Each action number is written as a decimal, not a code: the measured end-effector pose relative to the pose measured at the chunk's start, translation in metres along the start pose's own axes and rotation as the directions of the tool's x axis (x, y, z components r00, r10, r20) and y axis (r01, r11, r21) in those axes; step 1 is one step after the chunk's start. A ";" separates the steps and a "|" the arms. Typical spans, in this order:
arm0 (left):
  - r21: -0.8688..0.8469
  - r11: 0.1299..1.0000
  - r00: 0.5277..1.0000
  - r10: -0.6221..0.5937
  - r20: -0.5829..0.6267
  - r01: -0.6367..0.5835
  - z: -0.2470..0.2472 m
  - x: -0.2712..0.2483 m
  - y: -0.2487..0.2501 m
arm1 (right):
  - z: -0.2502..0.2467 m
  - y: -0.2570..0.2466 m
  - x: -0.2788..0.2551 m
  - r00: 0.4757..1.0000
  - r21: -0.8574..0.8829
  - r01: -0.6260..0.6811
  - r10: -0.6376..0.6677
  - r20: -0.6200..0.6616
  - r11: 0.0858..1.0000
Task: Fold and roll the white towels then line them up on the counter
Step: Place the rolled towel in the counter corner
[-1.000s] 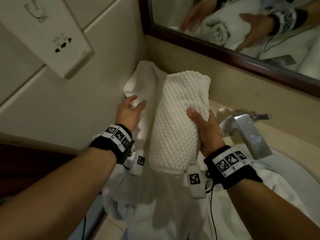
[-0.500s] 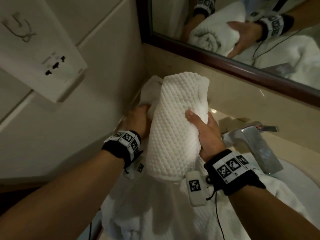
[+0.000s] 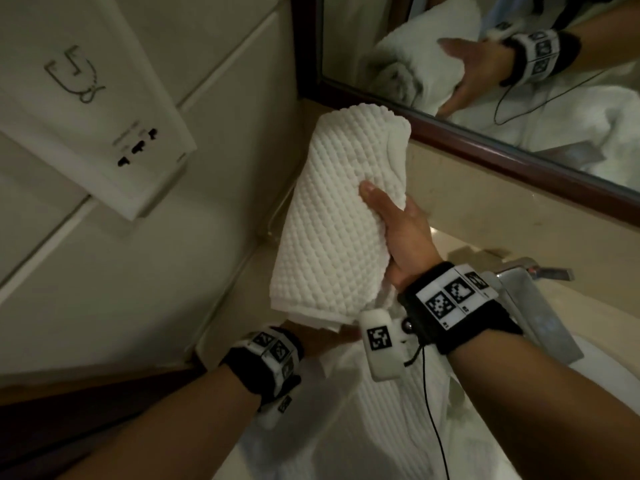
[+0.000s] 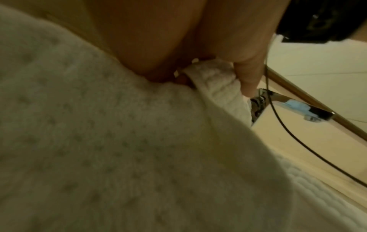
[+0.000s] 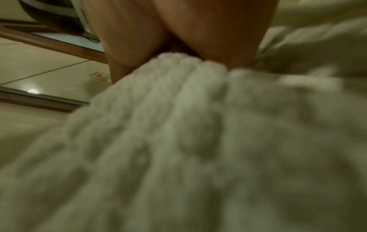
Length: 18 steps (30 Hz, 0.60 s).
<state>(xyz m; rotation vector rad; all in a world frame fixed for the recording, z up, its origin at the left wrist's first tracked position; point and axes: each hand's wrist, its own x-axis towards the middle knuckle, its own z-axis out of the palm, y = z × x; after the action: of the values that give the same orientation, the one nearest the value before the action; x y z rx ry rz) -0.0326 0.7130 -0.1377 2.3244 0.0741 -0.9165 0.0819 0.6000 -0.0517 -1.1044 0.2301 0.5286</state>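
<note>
From the head view, the right hand grips a rolled towel, thumb pressed across its bumpy top face and the other fingers wrapped out of sight round the far side. The roll is held up off the counter, pointing away toward the mirror, with its near end just above the left hand. That hand is mostly hidden beneath the roll's near end; only the wrist band and a bit of the hand show here. More white towels lie in a loose heap below both wrists, and a tap stands just right of the right wrist. A wall socket hangs to the left.

From the left wrist view, the left hand pinches a folded edge of the towel, with one finger curled down over it and the cloth bunched under the palm.

From the right wrist view, blurred, the right hand presses into the towel, the cloth gathered tight between thumb and fingers.
</note>
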 end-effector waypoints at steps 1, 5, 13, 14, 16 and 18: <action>0.062 0.992 0.994 0.107 0.005 -0.107 0.003 0.002 0.003 | 0.003 0.003 0.006 1.000 0.002 -0.006 0.006 0.000 1.000; -0.075 0.983 0.976 0.156 -0.150 -0.168 0.012 -0.003 0.006 | 0.018 0.015 0.032 0.992 -0.045 -0.074 0.069 -0.105 0.996; 0.110 0.978 0.980 0.185 -0.078 -0.176 0.014 -0.001 -0.007 | 0.033 0.042 0.078 0.980 -0.139 -0.173 0.156 -0.125 0.975; 0.076 0.983 0.982 0.172 -0.074 -0.166 0.008 -0.002 -0.003 | 0.032 0.045 0.081 0.981 -0.151 -0.172 0.155 -0.121 0.973; -0.042 0.989 0.984 0.135 -0.115 -0.141 -0.003 -0.005 -0.001 | 0.029 0.050 0.087 0.982 -0.156 -0.169 0.152 -0.115 0.973; -0.106 0.986 0.988 0.122 -0.092 -0.132 -0.008 -0.008 -0.001 | 0.026 0.052 0.091 0.982 -0.192 -0.170 0.151 -0.111 0.966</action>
<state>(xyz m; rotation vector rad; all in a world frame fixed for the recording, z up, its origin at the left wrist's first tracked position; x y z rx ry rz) -0.0338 0.7199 -0.1287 2.2359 0.0119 -0.7318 0.1302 0.6679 -0.1200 -1.3170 0.3580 0.6550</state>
